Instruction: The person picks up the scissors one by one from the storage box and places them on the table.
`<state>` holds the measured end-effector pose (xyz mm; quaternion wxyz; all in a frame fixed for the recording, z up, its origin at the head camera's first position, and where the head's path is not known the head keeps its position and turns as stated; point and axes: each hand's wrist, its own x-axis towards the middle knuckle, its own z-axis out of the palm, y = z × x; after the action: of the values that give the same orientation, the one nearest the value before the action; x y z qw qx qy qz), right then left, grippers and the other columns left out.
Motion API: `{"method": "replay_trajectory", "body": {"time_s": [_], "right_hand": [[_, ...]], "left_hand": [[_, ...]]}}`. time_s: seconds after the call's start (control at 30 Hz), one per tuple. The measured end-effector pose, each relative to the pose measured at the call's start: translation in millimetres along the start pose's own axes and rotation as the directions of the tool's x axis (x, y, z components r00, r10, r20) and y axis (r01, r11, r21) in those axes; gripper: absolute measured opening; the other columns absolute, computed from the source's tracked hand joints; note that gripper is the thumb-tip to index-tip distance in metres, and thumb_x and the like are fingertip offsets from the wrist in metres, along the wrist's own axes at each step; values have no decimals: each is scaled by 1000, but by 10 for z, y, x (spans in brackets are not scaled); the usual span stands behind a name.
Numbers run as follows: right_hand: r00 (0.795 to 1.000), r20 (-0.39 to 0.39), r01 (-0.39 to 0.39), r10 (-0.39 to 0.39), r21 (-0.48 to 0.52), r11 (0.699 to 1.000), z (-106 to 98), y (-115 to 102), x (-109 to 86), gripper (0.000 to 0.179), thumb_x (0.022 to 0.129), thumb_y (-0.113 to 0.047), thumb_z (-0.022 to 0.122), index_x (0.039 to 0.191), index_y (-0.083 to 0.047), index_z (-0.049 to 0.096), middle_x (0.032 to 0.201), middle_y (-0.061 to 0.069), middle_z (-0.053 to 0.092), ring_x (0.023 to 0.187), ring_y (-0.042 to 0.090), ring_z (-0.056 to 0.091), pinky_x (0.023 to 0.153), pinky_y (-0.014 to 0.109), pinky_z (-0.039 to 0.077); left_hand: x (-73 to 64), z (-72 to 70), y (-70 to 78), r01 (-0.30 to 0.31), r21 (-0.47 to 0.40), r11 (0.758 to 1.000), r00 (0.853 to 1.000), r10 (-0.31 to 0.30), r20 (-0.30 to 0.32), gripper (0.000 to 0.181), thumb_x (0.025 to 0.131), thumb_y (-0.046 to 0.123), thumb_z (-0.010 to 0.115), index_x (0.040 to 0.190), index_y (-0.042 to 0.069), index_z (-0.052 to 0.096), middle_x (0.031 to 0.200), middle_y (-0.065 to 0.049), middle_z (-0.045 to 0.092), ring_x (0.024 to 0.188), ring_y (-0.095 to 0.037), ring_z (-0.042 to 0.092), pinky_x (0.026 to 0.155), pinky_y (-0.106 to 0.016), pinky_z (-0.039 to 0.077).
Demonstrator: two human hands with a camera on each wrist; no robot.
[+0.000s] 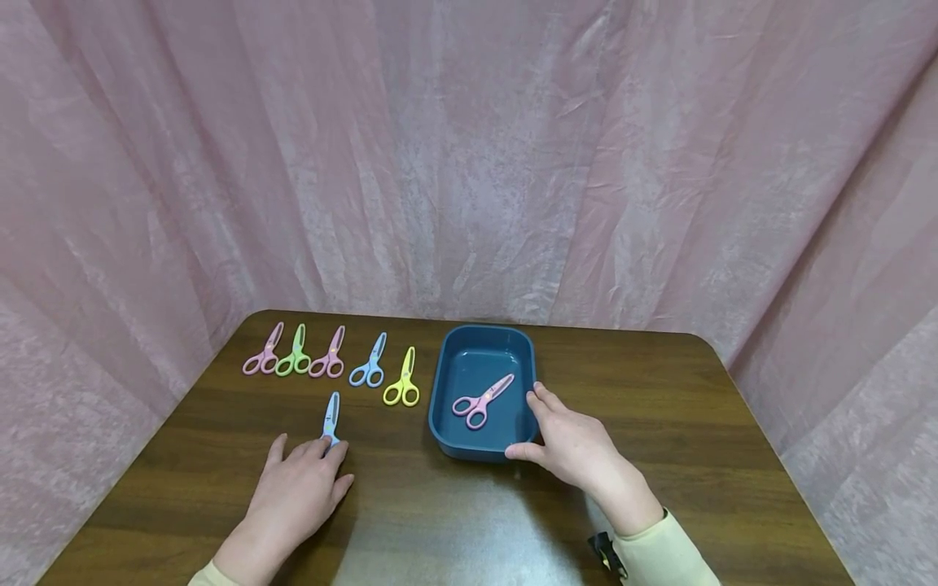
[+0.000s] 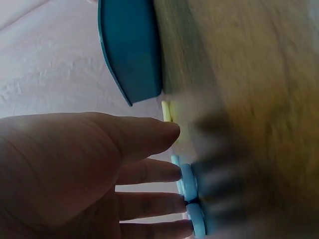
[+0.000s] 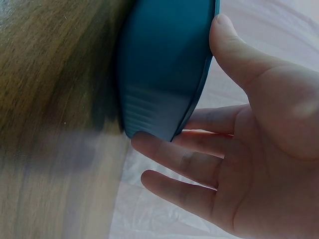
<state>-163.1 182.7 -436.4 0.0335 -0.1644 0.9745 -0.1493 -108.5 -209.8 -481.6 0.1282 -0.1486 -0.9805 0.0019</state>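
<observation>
My left hand reaches over a pair of light blue scissors, its fingertips at the handles and its fingers nearly straight. The head view shows the blades pointing away while the hand hides the loops; in the left wrist view two blue loops stand by the fingertips. My right hand rests against the near right corner of a dark blue tray, thumb at the rim and fingers along the right side. Inside the tray lies a pair of pink scissors.
Behind the left hand, several scissors lie in a row: pink, green, another pink, blue and yellow. A pink curtain hangs behind the brown wooden table.
</observation>
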Motion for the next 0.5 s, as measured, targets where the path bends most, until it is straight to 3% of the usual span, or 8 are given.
{"method": "replay_trajectory", "body": {"time_s": [0.33, 0.5], "right_hand": [[1000, -2, 3, -3, 4, 1000, 3, 16, 0, 99, 92, -63, 83, 160, 3, 53, 171, 21, 44, 145, 41, 59, 101, 61, 58], [1000, -1, 1, -1, 8, 1000, 13, 19, 1, 99, 92, -63, 83, 160, 2, 53, 171, 21, 44, 145, 41, 59, 102, 61, 58]], "left_hand": [[14, 9, -171, 39, -14, 999, 999, -39, -28, 42, 90, 28, 92, 123, 5, 78, 123, -21, 76, 112, -40, 75, 107, -79, 41], [7, 26, -297, 66, -22, 998, 998, -66, -12, 42, 91, 27, 91, 123, 3, 77, 123, -23, 76, 114, -42, 74, 107, -80, 41]]}}
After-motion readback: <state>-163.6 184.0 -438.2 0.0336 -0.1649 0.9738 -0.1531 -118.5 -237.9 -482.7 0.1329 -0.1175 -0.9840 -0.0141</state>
